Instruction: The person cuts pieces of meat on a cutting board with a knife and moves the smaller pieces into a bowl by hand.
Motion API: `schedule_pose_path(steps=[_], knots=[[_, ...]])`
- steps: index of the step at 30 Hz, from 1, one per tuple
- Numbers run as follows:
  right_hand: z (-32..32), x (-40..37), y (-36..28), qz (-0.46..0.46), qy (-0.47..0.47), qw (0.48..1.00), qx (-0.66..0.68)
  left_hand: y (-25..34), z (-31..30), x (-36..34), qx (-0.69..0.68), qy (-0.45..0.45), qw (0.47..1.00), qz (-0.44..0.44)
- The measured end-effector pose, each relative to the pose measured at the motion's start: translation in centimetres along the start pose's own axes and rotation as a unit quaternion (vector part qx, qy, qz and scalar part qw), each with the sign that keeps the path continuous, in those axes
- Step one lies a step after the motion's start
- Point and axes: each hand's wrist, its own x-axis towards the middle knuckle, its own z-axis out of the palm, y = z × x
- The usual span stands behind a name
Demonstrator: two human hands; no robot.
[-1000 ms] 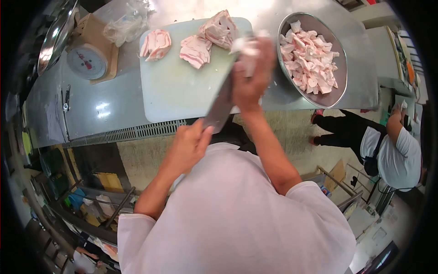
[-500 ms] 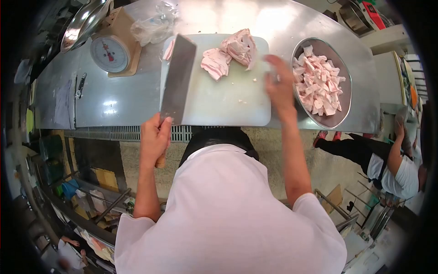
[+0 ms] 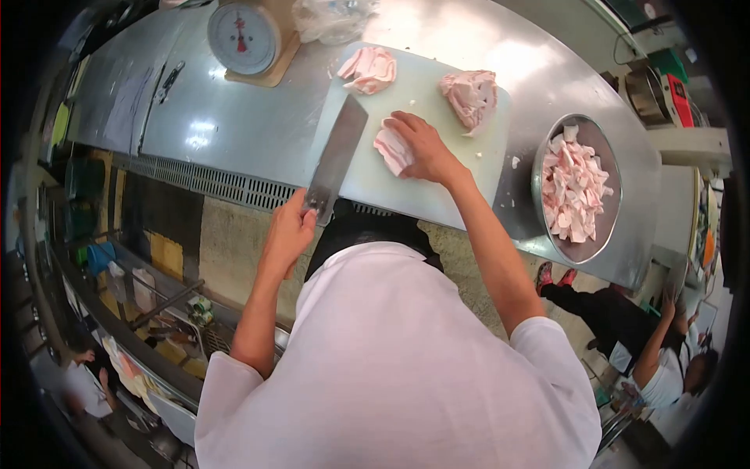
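Observation:
My left hand (image 3: 287, 234) is closed round the handle of a broad cleaver (image 3: 341, 148), its blade tilted over the left part of a white cutting board (image 3: 373, 187). On the board, my right hand (image 3: 426, 147) grips a slab of pale pink, fatty meat (image 3: 391, 152) just right of the blade. A folded chunk of the same meat (image 3: 471, 98) lies at the board's upper right. Another layered piece (image 3: 367, 69) rests at the upper left. Small scraps are scattered about.
Right of the board stands a metal bowl (image 3: 608, 225) heaped with cut pieces (image 3: 574, 187). A dial scale (image 3: 244, 37) and a clear plastic bag (image 3: 334, 17) are at the back left. Another person (image 3: 625, 332) is at the far right, beyond the steel table.
My right hand has gone from beside the bowl onto the board and taken hold of a meat slab. The cleaver stays in my left hand. The view has turned, and the meat pieces lie farther apart.

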Motion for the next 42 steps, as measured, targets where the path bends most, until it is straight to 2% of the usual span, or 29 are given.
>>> schedule_pose_path(steps=[2,3,4,6,7,9,12,14,18,21,23,25,27,28,30,37,39,42], knots=[[0.5,-0.9,0.1,-0.043,0.112,0.983,0.137,0.6,0.1,0.0,0.043,0.072,0.99,0.113],[0.2,-1.4,-0.6,-0.002,0.196,0.951,0.237,1.4,0.0,0.1,0.044,0.073,0.99,0.109],[0.4,-1.4,-0.6,-0.001,0.194,0.951,0.239,2.5,-0.1,0.3,0.068,0.061,0.99,0.108],[0.5,-2.0,-0.4,0.091,0.286,0.948,0.105,4.8,0.1,0.9,0.091,0.044,0.989,0.107],[0.5,-1.9,-0.7,0.094,0.284,0.948,0.107,5.8,0.3,1.3,0.116,0.021,0.986,0.117],[0.7,-0.7,-1.3,0.114,0.287,0.951,-0.008,6.7,1.0,1.9,0.145,-0.006,0.981,0.125],[1.5,0.1,-0.5,0.137,0.266,0.954,-0.01,6.5,2.1,2.7,0.209,-0.08,0.966,0.129],[1.9,0.2,0.1,0.141,0.269,0.953,0.016,6.0,2.8,3.3,0.218,-0.067,0.959,0.171],[1.9,-0.2,0.1,0.135,0.288,0.946,0.066,8.4,5.4,7.4,0.238,-0.081,0.953,0.171],[2.2,-0.4,0.4,0.131,0.293,0.945,0.059,8.2,7.1,11.6,0.239,-0.033,0.95,0.196],[2.4,-0.9,0.4,0.116,0.311,0.939,0.089,7.6,6.8,14.1,0.177,-0.05,0.955,0.231],[1.7,-0.9,0.7,0.093,0.329,0.933,0.113,8.0,5.1,13.0,0.155,-0.034,0.958,0.239],[1.9,-1.7,0.7,0.122,0.338,0.926,0.115,8.6,3.4,10.8,0.147,-0.016,0.955,0.257],[2.1,-1.8,0.5,0.128,0.336,0.925,0.12,9.0,2.9,9.1,0.15,-0.022,0.955,0.253],[2.0,-1.1,0.7,0.097,0.374,0.917,0.103,10.0,2.0,6.7,0.186,-0.043,0.965,0.179],[2.0,-1.1,0.9,0.117,0.334,0.927,0.129,7.7,3.7,4.0,0.203,-0.098,0.964,0.142],[2.2,-1.1,0.8,0.136,0.323,0.929,0.119,8.3,4.3,4.0,0.217,-0.113,0.965,0.101],[2.2,-1.1,1.1,0.126,0.332,0.927,0.123,6.5,6.7,6.8,0.228,-0.096,0.959,0.138]])
